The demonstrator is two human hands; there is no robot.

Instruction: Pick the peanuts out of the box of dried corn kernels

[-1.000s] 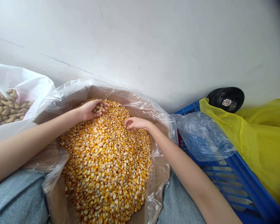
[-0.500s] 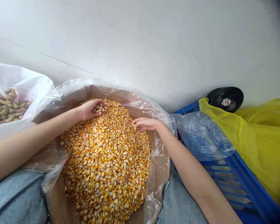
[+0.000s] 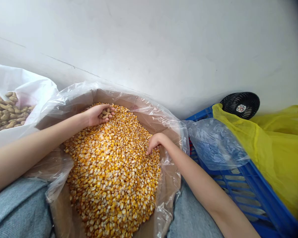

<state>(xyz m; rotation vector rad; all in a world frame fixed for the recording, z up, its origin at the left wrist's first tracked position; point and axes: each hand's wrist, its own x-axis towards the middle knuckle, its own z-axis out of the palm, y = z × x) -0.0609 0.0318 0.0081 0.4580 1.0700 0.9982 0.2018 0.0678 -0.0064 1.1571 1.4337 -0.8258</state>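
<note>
Two hands under inspection on my remote feed. The left hand (image 3: 95, 115) lies palm up over the far-left part of the corn heap (image 3: 111, 162), its fingers curled loosely around several peanuts (image 3: 105, 113); these rest in the palm, against the fingers' inner sides. The right hand (image 3: 156, 141) is at the corn heap's right edge, fingers bent downward, tips at the kernels; whether they pinch anything I cannot tell.

Handling, in my judgement: the peanuts are light, dry and rough, unlikely to slip, though the shells could crack under a hard squeeze; I would take one at the waist between thumb and forefinger. The kernels should be hard, smooth and apt to roll; a pinch across the flat sides suits.

Further out, a clear plastic liner (image 3: 167, 117) rises around the corn heap, and a white sack (image 3: 39, 84) holding more peanuts stands to its left.
</note>
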